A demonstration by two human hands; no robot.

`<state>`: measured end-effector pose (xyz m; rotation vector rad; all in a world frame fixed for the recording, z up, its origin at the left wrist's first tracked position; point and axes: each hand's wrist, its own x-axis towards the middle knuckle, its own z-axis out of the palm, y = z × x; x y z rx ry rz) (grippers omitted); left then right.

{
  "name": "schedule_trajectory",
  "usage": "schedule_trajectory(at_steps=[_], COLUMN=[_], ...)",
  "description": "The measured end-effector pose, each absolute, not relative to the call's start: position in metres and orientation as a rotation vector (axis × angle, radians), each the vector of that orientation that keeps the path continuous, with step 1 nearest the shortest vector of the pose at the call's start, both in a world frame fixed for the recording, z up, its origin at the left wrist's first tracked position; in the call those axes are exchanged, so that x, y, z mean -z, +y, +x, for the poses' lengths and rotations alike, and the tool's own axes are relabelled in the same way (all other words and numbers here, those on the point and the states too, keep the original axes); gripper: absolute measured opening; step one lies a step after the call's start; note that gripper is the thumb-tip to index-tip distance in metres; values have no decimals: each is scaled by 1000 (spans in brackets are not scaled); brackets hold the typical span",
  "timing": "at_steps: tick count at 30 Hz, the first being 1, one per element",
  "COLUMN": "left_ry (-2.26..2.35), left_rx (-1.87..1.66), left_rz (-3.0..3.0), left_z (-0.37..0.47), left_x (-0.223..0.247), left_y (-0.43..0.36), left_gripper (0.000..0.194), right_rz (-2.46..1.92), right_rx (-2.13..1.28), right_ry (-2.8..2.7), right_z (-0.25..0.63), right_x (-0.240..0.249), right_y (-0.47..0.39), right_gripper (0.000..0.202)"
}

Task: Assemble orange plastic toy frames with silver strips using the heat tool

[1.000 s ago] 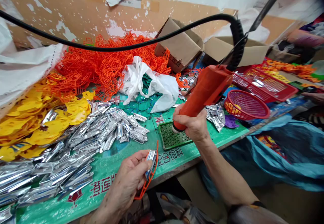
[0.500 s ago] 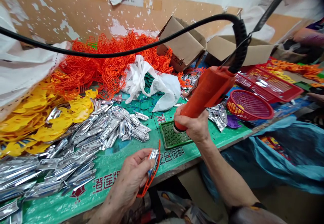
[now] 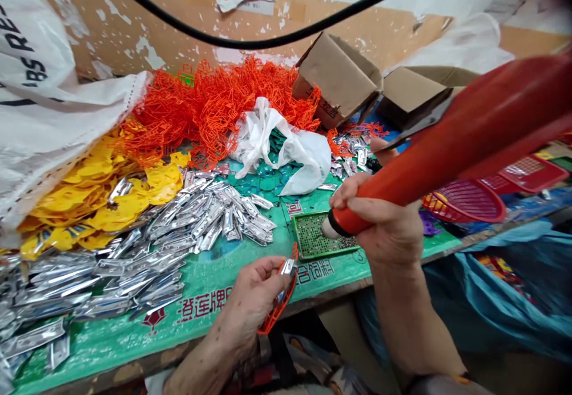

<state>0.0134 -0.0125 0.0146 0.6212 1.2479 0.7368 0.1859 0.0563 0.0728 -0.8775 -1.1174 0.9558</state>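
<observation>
Between the thumb and fingers of my left hand is an orange plastic frame with a silver piece against it, near the table's front edge. My right hand is wrapped round a red electric screwdriver, its tip pointing down and left. That tip is over or at a green tray of small screws; whether it touches them I cannot tell. Left of the tray lies a heap of silver pieces.
Yellow parts and a white sack lie at the left. Orange frames are piled behind a white bag. Cardboard boxes stand at the back. A red basket sits right. A black cable hangs above.
The screwdriver has tilted and its body has come closer to the camera, with its tip still by the tray. My left hand keeps its hold. The view has shifted, moving the table's contents rightward.
</observation>
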Motion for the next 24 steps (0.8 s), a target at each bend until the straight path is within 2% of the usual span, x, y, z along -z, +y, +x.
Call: schedule_trajectory(at_steps=[3, 8, 16, 21, 24], left_ry=[1192, 1192, 1184, 1196, 1193], left_rx=[-753, -761, -785, -776, -770], left_rz=[596, 586, 569, 565, 561], left_z=[13, 12, 13, 14, 13], left_x=[-12, -11, -12, -11, -11], left_y=[-14, -15, -13, -15, -15], left_gripper=[25, 23, 20, 22, 24], right_rz=[-853, -824, -839, -834, -841], right_rx=[-1013, -1172, -1219, -1250, -1252], right_ry=[-1125, -1091, -1074, -1098, -1108], right_z=[173, 156, 152, 152, 153], right_x=[-86, -84, -78, -73, -70], right_y=[42, 30, 31, 31, 31], right_gripper=[10, 32, 35, 20, 28])
